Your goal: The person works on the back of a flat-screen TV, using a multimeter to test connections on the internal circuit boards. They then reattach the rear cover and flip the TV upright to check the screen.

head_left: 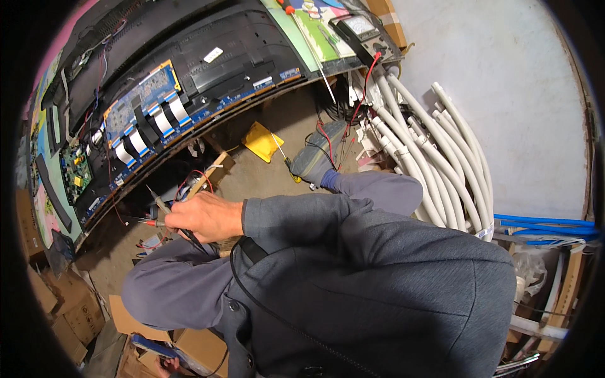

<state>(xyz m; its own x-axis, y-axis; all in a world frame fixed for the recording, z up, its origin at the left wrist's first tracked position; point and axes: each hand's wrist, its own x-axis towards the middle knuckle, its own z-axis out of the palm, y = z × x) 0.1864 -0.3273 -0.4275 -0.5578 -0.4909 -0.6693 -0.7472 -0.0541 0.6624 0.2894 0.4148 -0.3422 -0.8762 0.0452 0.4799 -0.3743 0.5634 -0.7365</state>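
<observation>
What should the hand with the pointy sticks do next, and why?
Perhaps lift the right hand slightly toward the blue circuit board: it grips two thin probes, and their tips seem close to the board's edge without touching it.

1. Broad black plastic panel [252, 47]: matt.
2. Slim red-and-grey plastic probes [151, 222]: smooth, thin metal tips.
3. Curved white plastic pipes [447, 165]: smooth, slightly glossy.
4. Dark grey cloth jacket [403, 283]: matt, textured.
5. Stacked brown cardboard boxes [82, 315]: matt, papery.
</observation>
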